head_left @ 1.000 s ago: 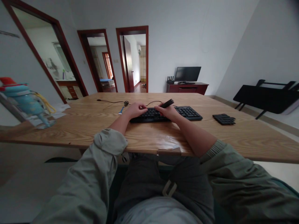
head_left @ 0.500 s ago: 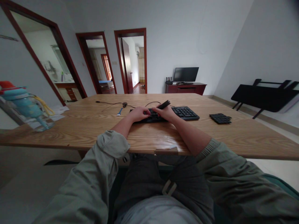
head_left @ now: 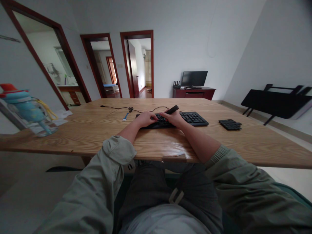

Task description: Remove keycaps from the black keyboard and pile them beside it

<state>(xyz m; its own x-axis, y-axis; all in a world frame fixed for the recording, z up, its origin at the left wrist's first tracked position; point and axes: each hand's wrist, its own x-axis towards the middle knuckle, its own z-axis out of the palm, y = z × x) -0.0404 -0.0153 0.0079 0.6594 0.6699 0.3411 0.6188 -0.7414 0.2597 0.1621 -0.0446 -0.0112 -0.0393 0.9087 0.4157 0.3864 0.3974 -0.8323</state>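
A black keyboard point(head_left: 197, 119) lies on the wooden table in front of me. My right hand point(head_left: 177, 120) is closed around a thick black cylindrical handle point(head_left: 173, 109), slanting up to the right; its lower end is hidden by my fingers and the keys. Over the keyboard's left part, my left hand point(head_left: 146, 119) has its fingers curled and pressed against the keys, close to the right hand's fingertips. Anything small between those fingers cannot be made out. To the right of the keyboard sits a group of black keycaps point(head_left: 229, 124), laid close together.
A small blue-and-white brush point(head_left: 125, 117) and a black cable point(head_left: 114, 107) lie left of the keyboard. At the table's left end stands a blue bottle point(head_left: 29, 109) with a red top, beside papers point(head_left: 63, 114). The table's front edge point(head_left: 151, 159) is near my lap.
Both hands and the black handle stay almost in place on the keyboard. The whole view has shifted very slightly.
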